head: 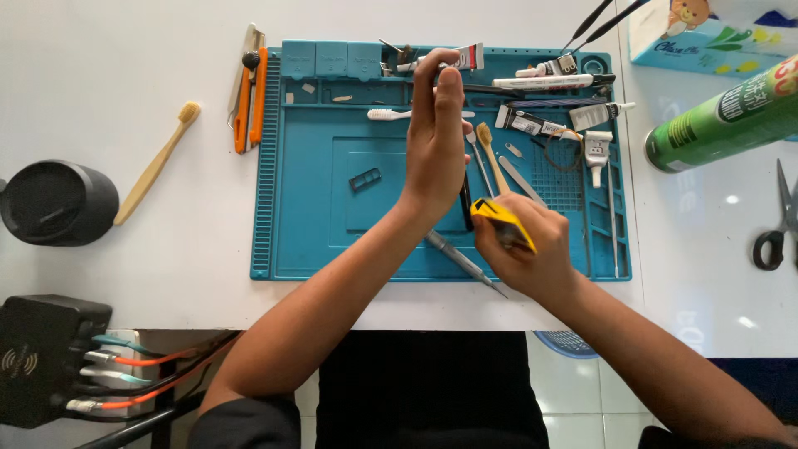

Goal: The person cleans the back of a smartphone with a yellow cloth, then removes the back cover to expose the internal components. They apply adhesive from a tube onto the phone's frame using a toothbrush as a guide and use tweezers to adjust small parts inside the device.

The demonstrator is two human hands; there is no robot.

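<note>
Gripping a yellow knife (pixel 502 221) over tool-filled tray (pixel 299 241).

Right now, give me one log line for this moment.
left hand: raised flat over blue mat, empty | right hand: grips yellow utility knife | screwdriver: on mat beneath hands

A white table (pixel 125 58) carries a blue work mat (pixel 307 183) at its centre. Left of the mat lie a cutter (pixel 249 87), a wooden toothbrush (pixel 156 165) and a black cup (pixel 56 202). To the right lie a green spray can (pixel 721 116), scissors (pixel 777 224) and a tissue box (pixel 706 33).
</note>
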